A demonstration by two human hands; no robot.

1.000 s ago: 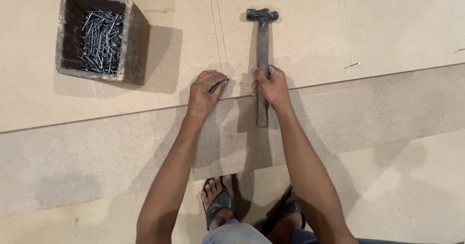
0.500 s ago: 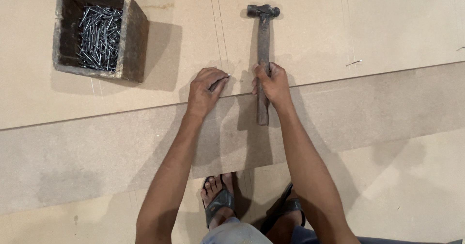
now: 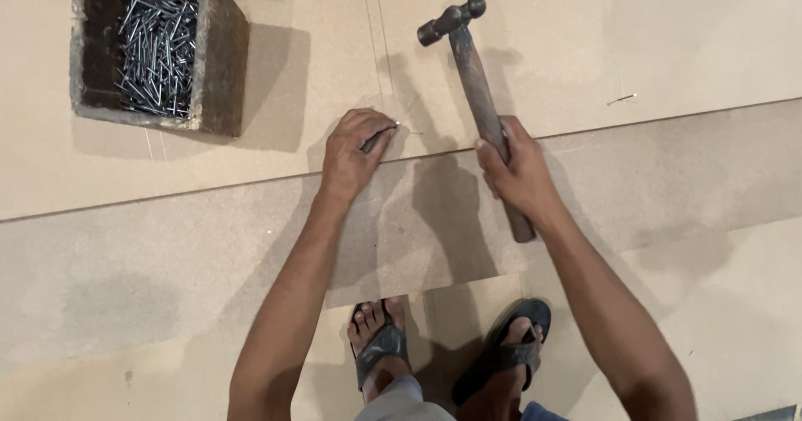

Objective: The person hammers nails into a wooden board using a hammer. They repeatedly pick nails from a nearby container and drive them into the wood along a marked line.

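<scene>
Nail point(image 3: 380, 136) sits pinched in the left hand point(image 3: 355, 149), fingers curled around it, its tip pointing toward two o'clock on the upper board point(image 3: 543, 62), just above that board's lower edge. The right hand point(image 3: 514, 170) is wrapped tight round the hammer point(image 3: 478, 87) shaft, the head raised toward twelve o'clock, off to the right of the nail and clear of it. The board's edge runs from nine to three o'clock under both hands, stepping down to a darker sheet point(image 3: 167, 271). At ten o'clock a box point(image 3: 221, 53) of nails stands well apart, bare board between it and the left hand. Two sandalled feet point(image 3: 380, 346) rest at six o'clock.
</scene>
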